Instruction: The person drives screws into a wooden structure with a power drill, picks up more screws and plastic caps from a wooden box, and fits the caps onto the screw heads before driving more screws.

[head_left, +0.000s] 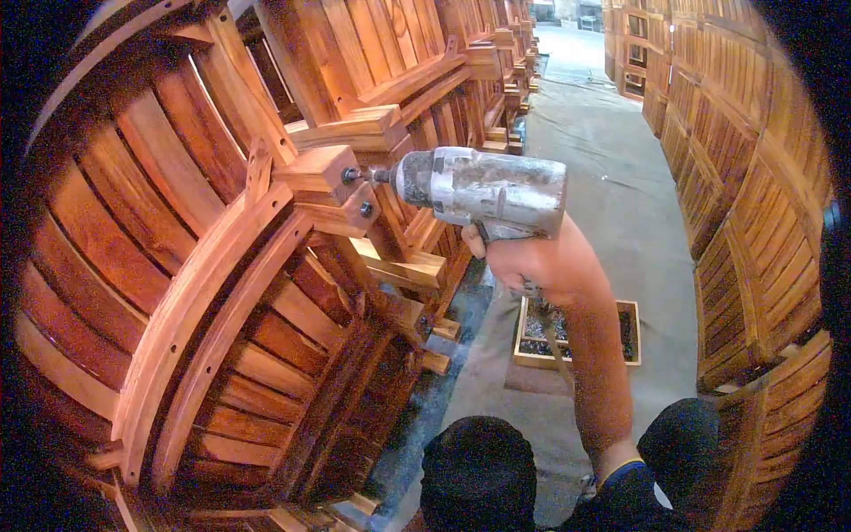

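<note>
Gripping impact driver (483, 188) above right hand (541, 266), against bolt (352, 176)

The right hand (532, 262) is wrapped around the grip of a worn silver impact driver (483, 188), fingers (479, 241) curled just under the tool's body. Out beyond the fingers, the driver's nose meets a bolt head (351, 175) on a wooden block (321, 173) of a slatted wooden chair frame (195, 293). A second bolt (365, 209) sits just below the first. Below the hand, well apart on the floor, lies a shallow wooden tray (631, 332) of small dark hardware. Stacked slatted panels (753, 177) stand on the far side of the aisle.
</note>
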Tool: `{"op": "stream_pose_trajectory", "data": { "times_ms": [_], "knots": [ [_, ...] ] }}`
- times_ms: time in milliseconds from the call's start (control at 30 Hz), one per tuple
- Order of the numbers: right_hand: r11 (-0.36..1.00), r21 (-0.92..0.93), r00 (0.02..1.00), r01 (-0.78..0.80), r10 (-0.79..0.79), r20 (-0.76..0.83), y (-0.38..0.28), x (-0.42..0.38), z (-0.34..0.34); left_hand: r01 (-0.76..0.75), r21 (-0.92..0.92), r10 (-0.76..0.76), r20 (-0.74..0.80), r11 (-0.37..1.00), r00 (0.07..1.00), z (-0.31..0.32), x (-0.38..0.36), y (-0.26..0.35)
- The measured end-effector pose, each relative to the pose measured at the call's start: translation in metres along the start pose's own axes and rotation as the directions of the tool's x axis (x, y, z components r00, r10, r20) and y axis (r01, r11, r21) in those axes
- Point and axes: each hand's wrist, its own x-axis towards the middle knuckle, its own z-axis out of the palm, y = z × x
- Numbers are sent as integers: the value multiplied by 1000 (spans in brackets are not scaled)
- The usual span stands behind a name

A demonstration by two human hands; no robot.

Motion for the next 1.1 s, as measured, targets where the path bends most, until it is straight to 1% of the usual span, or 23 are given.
{"op": "stream_pose_trajectory", "data": {
  "times_ms": [67, 133, 167, 233, 267, 333, 367, 433, 467, 533, 633, 733, 833, 967, 1000, 1033, 1100],
  "knots": [
    [1000, -10, 999, -22, 22, 25, 2, 0, 0, 5, -10, -5, -11, 1000, 1000, -7, -12, 6],
    [998, 40, 999, 49, -48, -20, 8, 1, 3, -12, -7, 12, -20, 1000, 1000, -2, -8, 2],
    [998, 43, 999, 49, -48, -17, 7, 1, 3, -15, -7, 15, -22, 1000, 1000, -2, -8, 0],
    [995, -95, 999, -33, 33, -4, 4, 0, 0, -14, -14, 13, -24, 1000, 1000, -4, -13, 1],
    [995, -92, 999, -34, 34, 1, 5, 0, 0, -11, -17, 11, -28, 1000, 1000, -4, -14, 1],
    [998, 33, 998, -61, 60, 28, 7, 0, -1, -12, -25, 11, -35, 1000, 999, -4, -15, 1],
    [998, 35, 998, -61, 60, 32, 11, 2, -2, -6, -36, 5, -40, 999, 999, -8, -21, 6],
    [998, 64, 998, -2, -2, 56, 18, 5, -4, 9, -58, -12, -46, 998, 999, -3, -16, 0],
    [998, 66, 998, 1, -5, 57, 14, 5, -3, 0, -61, -3, -45, 998, 999, -2, -13, 0],
    [985, 132, 993, -115, 113, 21, 2, 1, 1, 6, -71, -10, -55, 997, 998, -1, -15, -5],
    [974, 185, 991, -133, 131, 23, 9, 1, 1, 8, -80, -12, -59, 997, 998, 3, -17, -1],
    [974, 207, 996, -89, 88, 12, 7, 1, 3, 9, -81, -14, -66, 997, 998, 2, -18, -1],
    [980, 178, 996, -88, 81, 44, 11, 2, 1, 4, -85, -10, -74, 996, 997, 3, -19, 0],
    [977, 194, 995, -92, 86, 41, 11, 2, 1, -13, -100, 5, -81, 995, 997, 5, -19, 10],
    [975, 213, 997, -65, 55, 52, 12, 2, 1, -17, -100, 8, -85, 995, 996, 5, -13, 11],
    [972, 233, 998, -37, 23, 62, 12, 2, 1, -16, -100, 7, -85, 995, 996, 2, -17, 7],
    [976, 212, 998, -45, 36, 45, 7, 1, 3, -14, -102, 5, -95, 995, 995, 3, -18, 0]
  ]
}}
